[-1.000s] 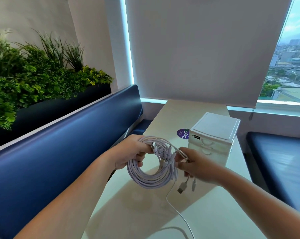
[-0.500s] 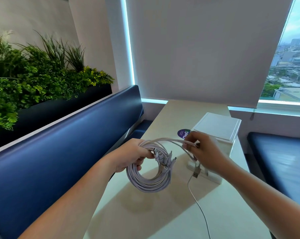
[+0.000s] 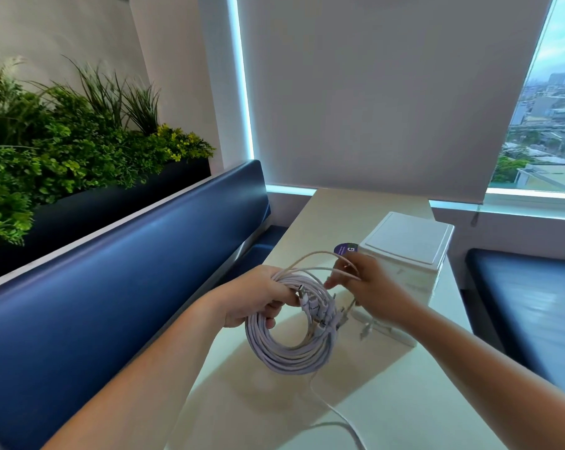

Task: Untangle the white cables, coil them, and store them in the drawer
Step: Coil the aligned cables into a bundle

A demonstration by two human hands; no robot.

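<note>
Nearest, a loose tail (image 3: 331, 409) of the white cables leaves the ring at about 5 o'clock and trails over the table (image 3: 261, 414) toward the person. Above it hangs the coil (image 3: 284, 355), a round hank standing roughly upright, just above the tabletop. The left hand (image 3: 258, 297) grips it at the ring's 11 o'clock, fingers curled through the turns, plugs bunched just beside them.

The next wrap turns on the free strand (image 3: 320, 252). It arcs from the left hand's grip out to 2 o'clock, where the right hand (image 3: 378, 287) pinches it between narrow, curled fingers. Its long axis runs 9 to 3 across both hands. The right hand is the one placed to lay it onto the ring; the forearm comes in from 4 o'clock.

Beyond, at 1 o'clock, stands the white drawer unit (image 3: 407, 248), its front mostly hidden by that hand.
</note>
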